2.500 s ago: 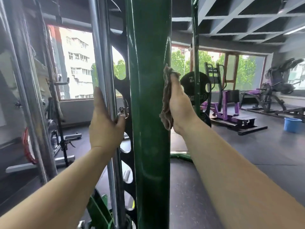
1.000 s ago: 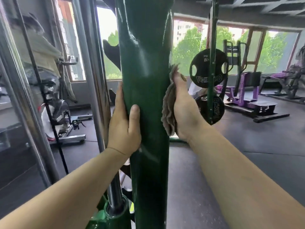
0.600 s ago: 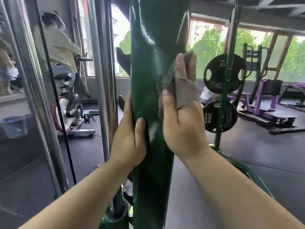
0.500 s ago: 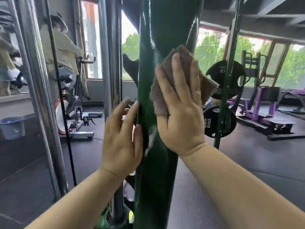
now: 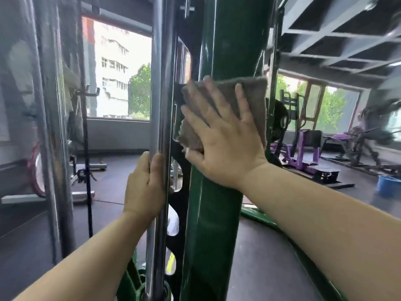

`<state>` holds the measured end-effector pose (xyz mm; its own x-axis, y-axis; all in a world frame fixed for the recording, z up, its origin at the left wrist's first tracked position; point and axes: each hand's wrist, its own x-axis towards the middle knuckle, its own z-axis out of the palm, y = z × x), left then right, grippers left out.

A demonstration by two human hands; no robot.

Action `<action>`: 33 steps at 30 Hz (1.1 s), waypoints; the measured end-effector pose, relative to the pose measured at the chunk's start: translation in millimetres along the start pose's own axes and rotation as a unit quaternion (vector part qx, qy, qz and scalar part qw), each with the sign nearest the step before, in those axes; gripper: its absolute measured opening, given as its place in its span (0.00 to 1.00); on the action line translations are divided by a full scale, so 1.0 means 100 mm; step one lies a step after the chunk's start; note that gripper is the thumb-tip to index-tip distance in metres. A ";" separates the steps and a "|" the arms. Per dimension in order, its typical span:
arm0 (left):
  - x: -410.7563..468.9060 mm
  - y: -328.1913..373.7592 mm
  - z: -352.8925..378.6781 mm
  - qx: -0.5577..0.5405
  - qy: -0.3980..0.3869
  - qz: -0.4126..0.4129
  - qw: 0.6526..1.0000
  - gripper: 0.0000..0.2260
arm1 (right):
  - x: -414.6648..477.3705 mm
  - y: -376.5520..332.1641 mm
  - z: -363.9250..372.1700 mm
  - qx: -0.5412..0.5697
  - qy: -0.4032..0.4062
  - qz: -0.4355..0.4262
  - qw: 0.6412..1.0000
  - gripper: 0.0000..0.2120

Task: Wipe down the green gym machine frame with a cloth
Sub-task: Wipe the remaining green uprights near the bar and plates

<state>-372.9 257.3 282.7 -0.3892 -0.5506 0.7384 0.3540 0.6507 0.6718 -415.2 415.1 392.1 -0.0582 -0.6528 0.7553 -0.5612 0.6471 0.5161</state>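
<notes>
The thick green upright of the gym machine frame [image 5: 217, 213] rises through the middle of the view. A brown-grey cloth [image 5: 251, 94] lies spread flat across its front face at about chest height. My right hand [image 5: 223, 137] presses on the cloth with straight, spread fingers. Left of the post, my left hand [image 5: 145, 183] grips a chrome guide rod [image 5: 159, 83], fingers curled round it. The image is a little blurred by motion.
A black perforated plate [image 5: 180, 205] sits between the rod and the post. More chrome uprights [image 5: 54, 127] and a black cable stand at left. A purple machine [image 5: 308, 153] and a blue bucket [image 5: 388, 185] are on the dark floor at right.
My left hand left the green post and took hold of the chrome rod. My right hand moved from the post's right edge onto its front, spreading the cloth flat and sliding up.
</notes>
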 end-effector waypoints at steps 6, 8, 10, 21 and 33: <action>-0.01 0.13 -0.04 0.037 0.001 -0.004 0.999 0.21 | -0.51 -0.35 0.04 0.160 -0.107 -0.091 0.977 0.31; -0.16 0.19 -0.12 -0.009 0.052 0.005 0.999 0.09 | -0.52 -0.24 -0.04 0.243 -0.097 -0.077 0.962 0.34; -0.44 0.34 -0.19 -0.052 0.096 0.037 0.993 0.06 | -0.51 -0.08 -0.12 0.268 -0.041 -0.029 0.962 0.33; -0.40 0.62 0.16 0.175 0.055 0.154 0.971 0.18 | -0.48 0.26 -0.13 0.280 0.009 -0.011 0.960 0.25; 0.18 1.20 0.22 -0.053 -0.122 -0.114 0.985 0.21 | -0.73 0.09 0.12 0.501 0.027 0.250 0.828 0.37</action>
<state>-355.9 337.0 375.7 -0.6575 -0.5251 0.5403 0.3148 0.4601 0.8302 -425.5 463.8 336.6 -0.4687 -0.3661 0.8039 -0.8828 0.1623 -0.4408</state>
